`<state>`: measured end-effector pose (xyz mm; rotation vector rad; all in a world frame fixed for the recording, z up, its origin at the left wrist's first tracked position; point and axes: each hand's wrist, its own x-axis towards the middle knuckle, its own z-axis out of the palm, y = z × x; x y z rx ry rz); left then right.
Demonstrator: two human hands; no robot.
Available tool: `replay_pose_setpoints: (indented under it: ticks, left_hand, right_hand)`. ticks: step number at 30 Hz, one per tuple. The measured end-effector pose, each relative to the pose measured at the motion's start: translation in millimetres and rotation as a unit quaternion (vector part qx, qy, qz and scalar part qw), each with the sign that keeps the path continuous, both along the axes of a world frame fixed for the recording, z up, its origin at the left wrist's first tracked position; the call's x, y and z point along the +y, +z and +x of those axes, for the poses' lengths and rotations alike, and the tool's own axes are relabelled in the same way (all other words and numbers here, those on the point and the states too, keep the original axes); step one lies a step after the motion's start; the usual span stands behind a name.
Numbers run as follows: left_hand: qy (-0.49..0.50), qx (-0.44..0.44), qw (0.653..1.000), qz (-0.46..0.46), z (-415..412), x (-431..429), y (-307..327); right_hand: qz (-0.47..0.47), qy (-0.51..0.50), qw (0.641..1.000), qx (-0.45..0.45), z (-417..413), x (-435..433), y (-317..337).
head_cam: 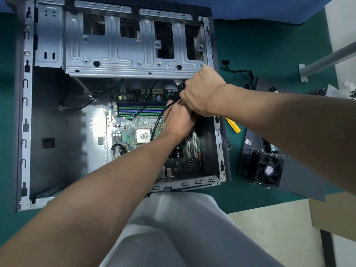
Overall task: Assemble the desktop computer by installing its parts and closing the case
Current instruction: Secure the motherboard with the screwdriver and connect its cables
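An open grey computer case [25, 112] lies flat on the green table. Inside it sits the green motherboard [133, 122], with blue and green memory slots and a bare processor [143, 135]. Both hands meet over the motherboard's upper right corner. My right hand [200, 93] is curled around a black cable [157, 122] and its connector near the drive cage [133, 47]. Just below it, my left hand [178, 120] grips the same black cable. The fingertips of both hands are hidden.
A black cooler with fan [266, 169] stands on a dark side panel [300, 170] to the right of the case. A yellow-handled tool [234, 126] and a loose black cable [244, 73] lie beside the case. A metal rail [325, 60] crosses the upper right.
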<state>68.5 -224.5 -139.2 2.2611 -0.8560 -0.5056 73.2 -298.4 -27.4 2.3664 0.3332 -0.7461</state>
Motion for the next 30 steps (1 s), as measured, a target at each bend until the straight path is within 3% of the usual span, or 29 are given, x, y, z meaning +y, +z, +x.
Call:
replay_pose_setpoints:
  ticks: [8,14,20,25,30]
  left_hand:
    - [-0.058,-0.001,0.997,0.047,0.3,-3.7,-4.2]
    - [-0.065,0.023,0.997,0.028,0.7,-2.2,-4.6]
    - [-0.002,0.056,0.998,-0.009,-3.2,0.4,-0.3]
    - [0.032,0.113,0.993,0.015,-2.1,-2.7,-3.3]
    - [-0.024,0.071,0.997,0.009,-2.4,-1.4,-5.4]
  right_hand:
    - [0.031,-0.036,0.999,-0.019,-2.8,-3.3,4.7]
    - [0.03,-0.035,0.999,-0.03,-3.1,-3.5,-2.4]
    - [0.028,-0.034,0.999,-0.032,-4.6,-2.0,-3.5]
    - [0.023,-0.027,0.999,-0.033,-4.0,-2.9,-3.3]
    - [0.02,-0.023,0.999,-0.029,-4.6,-1.6,-2.0]
